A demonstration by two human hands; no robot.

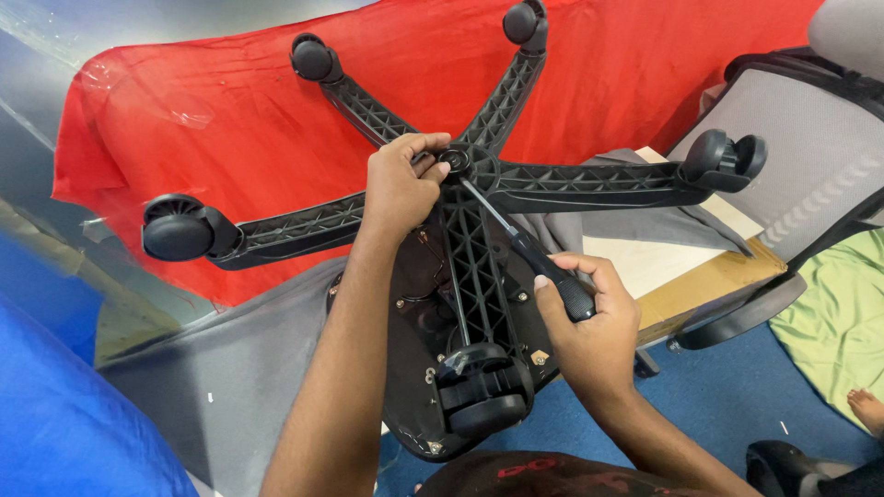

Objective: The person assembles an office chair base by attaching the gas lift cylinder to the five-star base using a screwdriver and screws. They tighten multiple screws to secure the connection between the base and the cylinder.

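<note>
I'm gripping the screwdriver (pixel 525 248) in my right hand (pixel 589 322), tip sitting at the chair base (pixel 470 239) hub. My left hand (pixel 401 184) is closing on the hub edge; red cloth (pixel 230 120) is lying behind.

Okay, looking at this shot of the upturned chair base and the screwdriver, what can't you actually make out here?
All in the head view:
- Screwdriver tip: it ends at the hub, beside the left hand; what it engages is too small to tell.
- Screwdriver handle end: wrapped by the right hand.
- Seat underside: partly hidden behind the star base and the forearm.
- Bare foot: cut off by the right edge.
</note>
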